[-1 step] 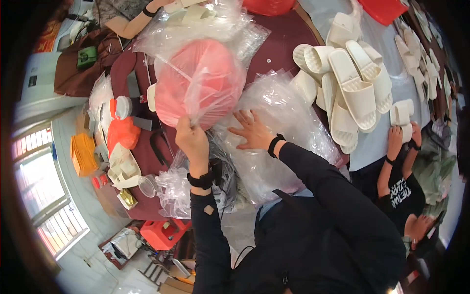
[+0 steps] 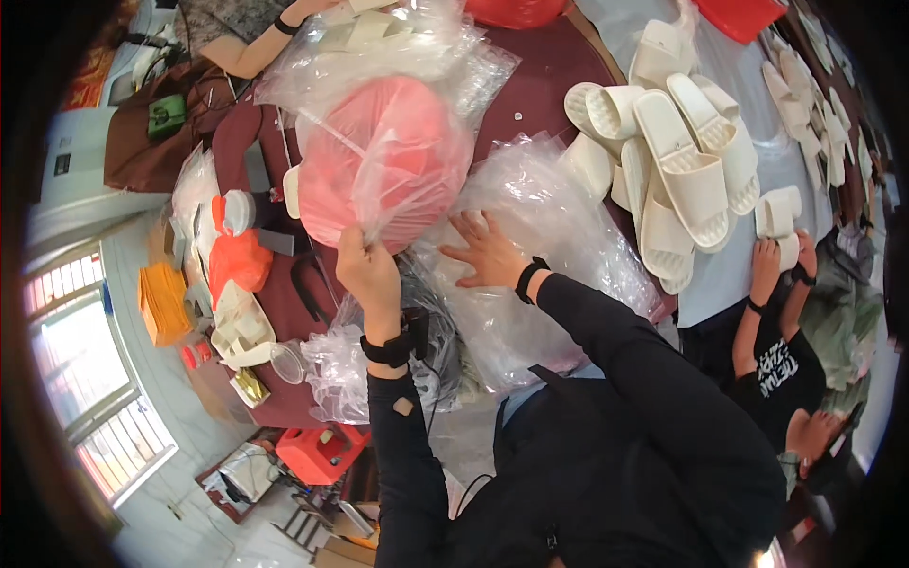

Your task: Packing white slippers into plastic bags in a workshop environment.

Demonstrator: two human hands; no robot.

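Note:
My left hand (image 2: 369, 270) is closed on the gathered edge of a clear plastic bag (image 2: 398, 180) that holds a round red-pink object (image 2: 379, 151), lifted over the dark red table (image 2: 540, 85). My right hand (image 2: 488, 251) lies flat, fingers spread, on a pile of clear plastic bags (image 2: 549, 227) right beside it. Both wrists wear black bands.
Cream slippers (image 2: 682, 180) are heaped at the right of the table. Another person at the right holds a slipper (image 2: 776, 213) in both hands (image 2: 772, 260). Someone else's arm (image 2: 275, 38) reaches in at the top left. An orange bag (image 2: 237, 260) and a red stool (image 2: 322, 450) sit at the left.

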